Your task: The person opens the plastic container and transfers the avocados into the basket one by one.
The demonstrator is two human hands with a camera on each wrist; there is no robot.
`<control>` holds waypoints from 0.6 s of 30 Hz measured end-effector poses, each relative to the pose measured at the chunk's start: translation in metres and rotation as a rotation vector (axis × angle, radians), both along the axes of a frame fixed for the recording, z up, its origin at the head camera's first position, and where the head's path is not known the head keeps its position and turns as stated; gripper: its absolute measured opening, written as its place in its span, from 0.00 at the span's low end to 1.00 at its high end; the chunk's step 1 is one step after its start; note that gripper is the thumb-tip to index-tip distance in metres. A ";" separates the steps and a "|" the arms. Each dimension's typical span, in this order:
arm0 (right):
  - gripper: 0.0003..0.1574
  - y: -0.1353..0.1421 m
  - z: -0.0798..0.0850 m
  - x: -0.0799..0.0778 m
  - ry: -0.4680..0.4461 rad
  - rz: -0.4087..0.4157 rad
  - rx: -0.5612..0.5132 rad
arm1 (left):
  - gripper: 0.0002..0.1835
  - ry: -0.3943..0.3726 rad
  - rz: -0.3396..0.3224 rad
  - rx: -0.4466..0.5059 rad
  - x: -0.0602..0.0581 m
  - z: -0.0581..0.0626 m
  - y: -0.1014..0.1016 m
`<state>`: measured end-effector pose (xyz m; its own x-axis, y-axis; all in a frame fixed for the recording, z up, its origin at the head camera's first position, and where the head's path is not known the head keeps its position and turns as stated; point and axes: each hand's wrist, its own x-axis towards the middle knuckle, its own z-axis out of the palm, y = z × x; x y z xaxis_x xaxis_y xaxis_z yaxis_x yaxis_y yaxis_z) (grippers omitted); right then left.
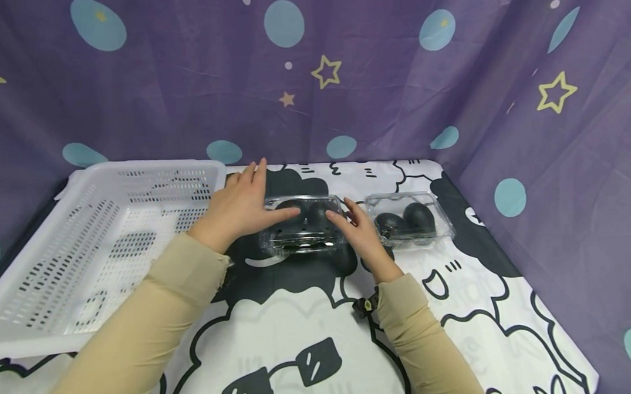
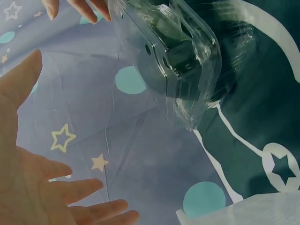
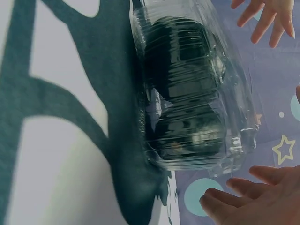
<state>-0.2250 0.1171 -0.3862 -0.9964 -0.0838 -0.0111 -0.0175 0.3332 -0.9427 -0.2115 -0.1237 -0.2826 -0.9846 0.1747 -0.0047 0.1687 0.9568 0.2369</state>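
A clear plastic clamshell box lies on the cloth, with two dark oval items inside; their kind is hard to tell. At its left side my left hand is spread, its thumb reaching across the box in the head view. The left wrist view shows that hand with straight fingers and a gap to the box. My right hand is at the right end, fingers loosely extended. Just right of it sits a second clear box with two dark oval items.
A large white perforated basket stands at the left, with its right rim near my left forearm. The table has a black-and-white cartoon cloth. A purple curtain with stars and blue spots hangs behind and along the right.
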 end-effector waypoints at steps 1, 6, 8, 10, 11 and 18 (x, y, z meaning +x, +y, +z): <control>0.48 0.000 -0.001 0.000 -0.009 0.001 -0.011 | 0.66 -0.001 0.002 0.005 0.000 -0.001 0.000; 0.49 -0.003 -0.007 0.001 -0.040 0.002 -0.044 | 0.66 -0.010 0.012 0.021 0.001 -0.005 0.003; 0.50 -0.003 -0.009 0.001 -0.046 0.010 -0.054 | 0.66 -0.014 0.012 0.024 0.001 -0.007 0.004; 0.52 -0.004 -0.011 0.002 -0.055 0.023 -0.052 | 0.66 -0.016 0.011 0.025 0.001 -0.009 0.005; 0.53 -0.004 -0.012 0.002 -0.064 0.027 -0.047 | 0.66 -0.017 0.009 0.024 0.001 -0.010 0.006; 0.59 -0.001 -0.019 0.005 -0.088 0.086 -0.061 | 0.66 -0.021 -0.016 0.007 0.000 -0.020 0.009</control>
<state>-0.2201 0.1157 -0.4050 -0.9809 -0.1723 -0.0905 0.0401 0.2759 -0.9603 -0.2111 -0.1147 -0.3022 -0.9813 0.1910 -0.0238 0.1794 0.9522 0.2472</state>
